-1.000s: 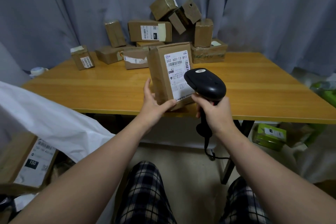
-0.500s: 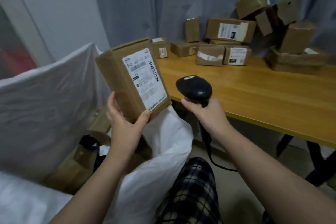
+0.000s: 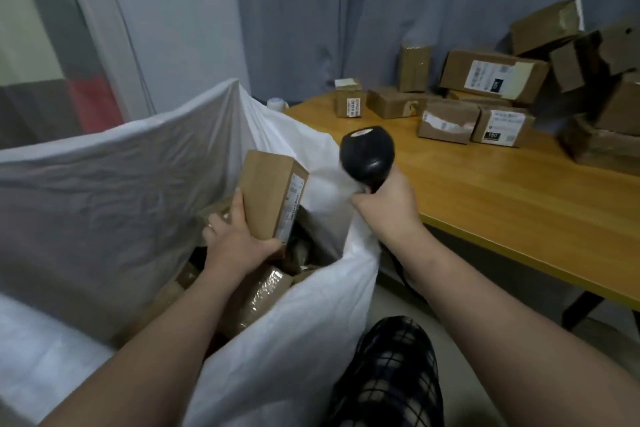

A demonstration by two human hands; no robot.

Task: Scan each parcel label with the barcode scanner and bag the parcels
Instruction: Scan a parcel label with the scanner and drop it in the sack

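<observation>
Left hand (image 3: pixel 239 246) is gripping a brown parcel (image 3: pixel 270 194) at its low near end, thumb across one face, fingers curled round the other. It's holding the parcel upright w/ the label side facing right, inside the mouth of the white bag (image 3: pixel 104 184), above other boxes (image 3: pixel 263 291) lying in there. Right hand (image 3: pixel 388 204) is clenching the handle of the black scanner (image 3: pixel 367 156), just right of the parcel, by the tabletop (image 3: pixel 485 191) near-left edge. More boxes, the unscanned pile (image 3: pixel 495 76), are sitting at the far right of the tabletop.

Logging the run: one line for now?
left hand grips parcel in white bag mouth | right hand grips scanner | more parcels on table
</observation>
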